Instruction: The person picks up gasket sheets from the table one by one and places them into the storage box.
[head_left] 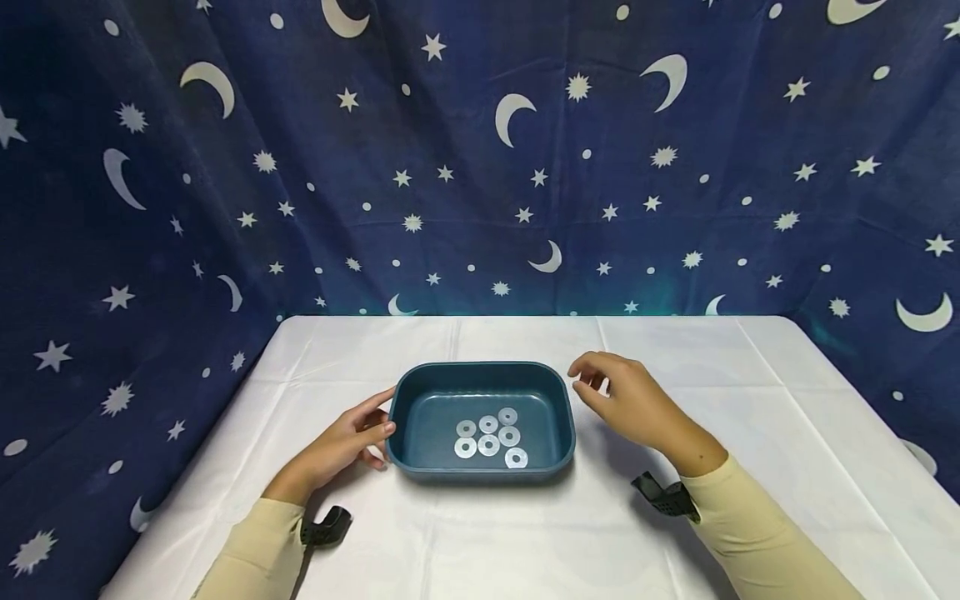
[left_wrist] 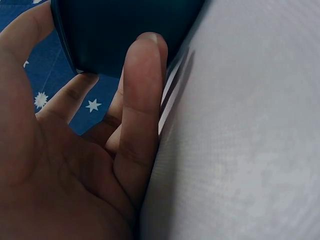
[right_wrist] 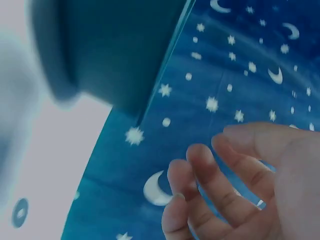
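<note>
A dark teal rectangular tray (head_left: pixel 482 476) with rounded corners stands on the white-covered table. Several flat metal washers (head_left: pixel 488 445) lie loose inside it, towards the right half. My left hand (head_left: pixel 341 442) holds the tray's left end, thumb at the rim and index finger reaching the far left corner. Seen from the left wrist, the fingertips (left_wrist: pixel 85 80) meet the tray's outer wall (left_wrist: pixel 110 30). My right hand (head_left: pixel 633 400) hovers just off the tray's right side, fingers loosely bent, with nothing visible in them. The tray wall (right_wrist: pixel 115 45) is above those fingers in the right wrist view.
One more washer (right_wrist: pixel 20 212) shows on the white surface at the lower left of the right wrist view. White cloth (head_left: pixel 480 542) covers the table. A dark blue curtain (head_left: pixel 465 192) with moons and stars hangs behind and at both sides.
</note>
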